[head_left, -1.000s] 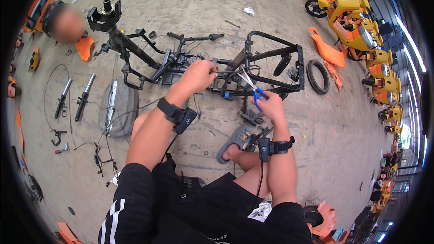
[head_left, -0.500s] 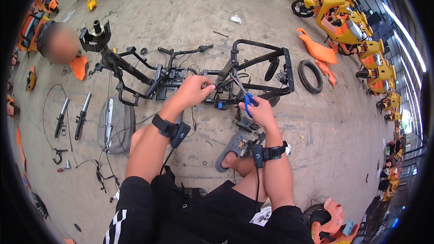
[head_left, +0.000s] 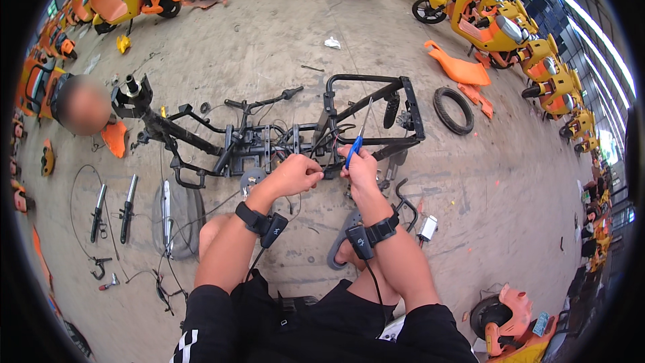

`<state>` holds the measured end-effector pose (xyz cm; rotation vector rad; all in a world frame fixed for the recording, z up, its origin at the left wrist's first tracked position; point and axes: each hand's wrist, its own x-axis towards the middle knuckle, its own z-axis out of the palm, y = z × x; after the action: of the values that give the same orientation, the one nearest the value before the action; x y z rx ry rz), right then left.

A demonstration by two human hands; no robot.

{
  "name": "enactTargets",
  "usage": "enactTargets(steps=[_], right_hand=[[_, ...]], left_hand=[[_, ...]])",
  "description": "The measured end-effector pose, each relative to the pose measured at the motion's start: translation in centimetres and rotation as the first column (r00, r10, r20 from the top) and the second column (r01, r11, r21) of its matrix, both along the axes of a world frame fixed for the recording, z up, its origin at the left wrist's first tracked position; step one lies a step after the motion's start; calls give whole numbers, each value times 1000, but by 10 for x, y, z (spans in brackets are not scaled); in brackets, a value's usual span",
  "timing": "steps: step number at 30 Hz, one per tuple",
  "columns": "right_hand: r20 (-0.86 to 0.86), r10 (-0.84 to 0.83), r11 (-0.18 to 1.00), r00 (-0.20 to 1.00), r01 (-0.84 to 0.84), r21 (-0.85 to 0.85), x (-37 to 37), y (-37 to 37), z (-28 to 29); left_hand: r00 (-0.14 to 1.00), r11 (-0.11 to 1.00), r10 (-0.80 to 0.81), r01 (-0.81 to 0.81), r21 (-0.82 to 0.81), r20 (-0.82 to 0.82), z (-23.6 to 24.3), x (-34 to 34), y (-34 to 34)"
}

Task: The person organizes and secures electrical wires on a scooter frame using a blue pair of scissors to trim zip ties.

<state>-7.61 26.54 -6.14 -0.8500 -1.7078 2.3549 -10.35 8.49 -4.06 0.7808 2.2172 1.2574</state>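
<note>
A stripped black scooter frame [head_left: 191, 136] lies on the floor before me, with wires and cables in its middle. At the frame's near side, my left hand [head_left: 290, 175] is closed in a pinch. Whatever its fingertips hold is too small to make out. My right hand [head_left: 363, 173] grips the blue handles of a pair of scissors [head_left: 354, 152]. Their blades point up and away, over the rear part of the frame, and look closed together. The two hands are close to each other, with a small dark part of the frame or wiring between them.
On the left lie two fork tubes [head_left: 127, 208], loose cables and a grey cushion-like piece [head_left: 179, 228]. A tyre [head_left: 453, 111] and an orange panel [head_left: 457, 67] lie to the right. Scooters [head_left: 487, 17] stand in rows beyond. A person [head_left: 84, 104] is at far left.
My right hand has turned the scissors, so the blades point up and away instead of toward the wires near my left hand. My hands have come closer together, and the view has shifted.
</note>
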Motion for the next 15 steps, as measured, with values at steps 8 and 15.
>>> enactTargets(steps=[8,15], right_hand=[[88,-28,998,996,33,-56,-10,-9,-7],[171,-1,984,985,31,-176,-11,-11,-9]], left_hand=[[994,997,-55,50,-53,-94,-7,4,10],[987,993,-42,24,-117,-158,-11,8,12]])
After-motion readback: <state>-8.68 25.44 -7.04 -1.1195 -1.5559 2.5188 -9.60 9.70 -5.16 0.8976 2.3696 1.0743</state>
